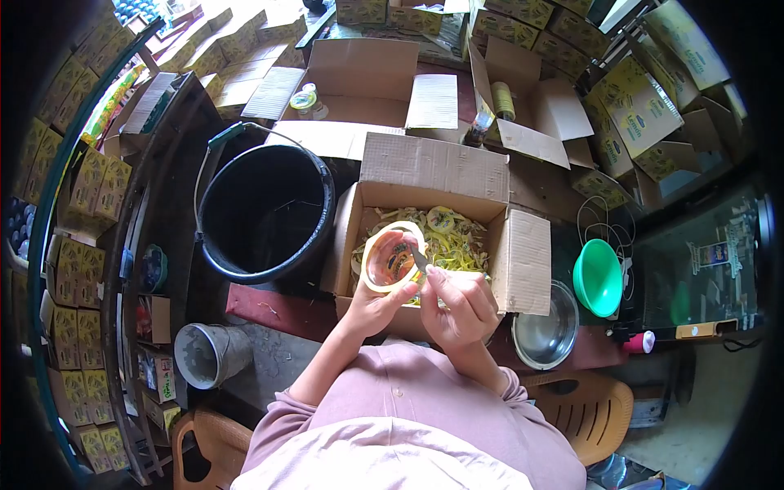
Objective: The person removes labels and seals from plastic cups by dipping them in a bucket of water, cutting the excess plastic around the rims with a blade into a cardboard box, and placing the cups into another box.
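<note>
My left hand (377, 306) holds a round cup-like piece (378, 261) with a yellow rim and a printed, reddish inside, its opening facing me. In my right hand (457, 302), a small dark blade-like tool (420, 259) is pinched between the fingers, its tip at the cup's right rim. Both hands are over the near part of an open cardboard box (527, 265). Inside that box lies a heap of yellow and whitish strips (457, 249), with a round yellow piece (441, 219) on top.
A large black bucket (216, 261) stands left of the box, a grey bucket (204, 359) below it. At right are a metal bowl (563, 327) and a green bowl (596, 278). Open cartons (351, 65) stand behind. Chairs (588, 408) flank me.
</note>
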`<action>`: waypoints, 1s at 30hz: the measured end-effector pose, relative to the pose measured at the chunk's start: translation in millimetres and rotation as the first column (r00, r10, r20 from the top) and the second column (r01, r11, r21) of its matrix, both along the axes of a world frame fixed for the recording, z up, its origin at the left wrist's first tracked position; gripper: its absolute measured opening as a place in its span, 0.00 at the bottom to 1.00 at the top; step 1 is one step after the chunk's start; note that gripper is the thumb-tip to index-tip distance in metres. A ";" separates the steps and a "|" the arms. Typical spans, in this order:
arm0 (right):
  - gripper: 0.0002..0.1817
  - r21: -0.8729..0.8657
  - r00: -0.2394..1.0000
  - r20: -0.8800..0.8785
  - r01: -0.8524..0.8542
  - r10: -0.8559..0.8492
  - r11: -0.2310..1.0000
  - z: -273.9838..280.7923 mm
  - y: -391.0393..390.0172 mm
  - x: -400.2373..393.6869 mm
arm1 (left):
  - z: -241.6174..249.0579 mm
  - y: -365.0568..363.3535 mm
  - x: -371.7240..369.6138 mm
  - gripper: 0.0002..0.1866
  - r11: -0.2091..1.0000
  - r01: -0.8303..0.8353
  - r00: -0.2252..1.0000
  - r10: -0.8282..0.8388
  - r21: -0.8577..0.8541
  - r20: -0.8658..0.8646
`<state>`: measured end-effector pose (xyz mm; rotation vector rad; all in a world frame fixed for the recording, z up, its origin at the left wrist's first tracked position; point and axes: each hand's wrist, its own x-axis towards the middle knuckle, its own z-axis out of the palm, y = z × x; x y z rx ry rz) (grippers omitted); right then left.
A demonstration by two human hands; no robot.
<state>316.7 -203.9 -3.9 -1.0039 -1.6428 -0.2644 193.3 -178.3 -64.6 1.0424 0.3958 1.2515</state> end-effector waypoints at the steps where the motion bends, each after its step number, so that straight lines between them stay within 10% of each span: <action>1: 0.12 0.013 1.000 -0.002 -0.004 0.004 1.000 0.2 0.0 -0.5 | 0.1 0.4 0.2 0.36 1.000 0.002 1.000 -0.002 0.011 0.000; 26: 0.16 -0.164 0.960 -0.269 0.032 -0.076 0.986 -2.6 12.4 20.2 | 7.1 3.5 -5.0 0.37 1.000 0.023 0.996 -0.022 0.014 -0.081; 30: 0.19 -0.384 0.703 -0.709 -0.315 -0.058 0.868 -28.3 23.4 49.5 | 12.9 3.4 -10.0 0.36 0.987 -0.132 0.974 0.147 0.093 -0.174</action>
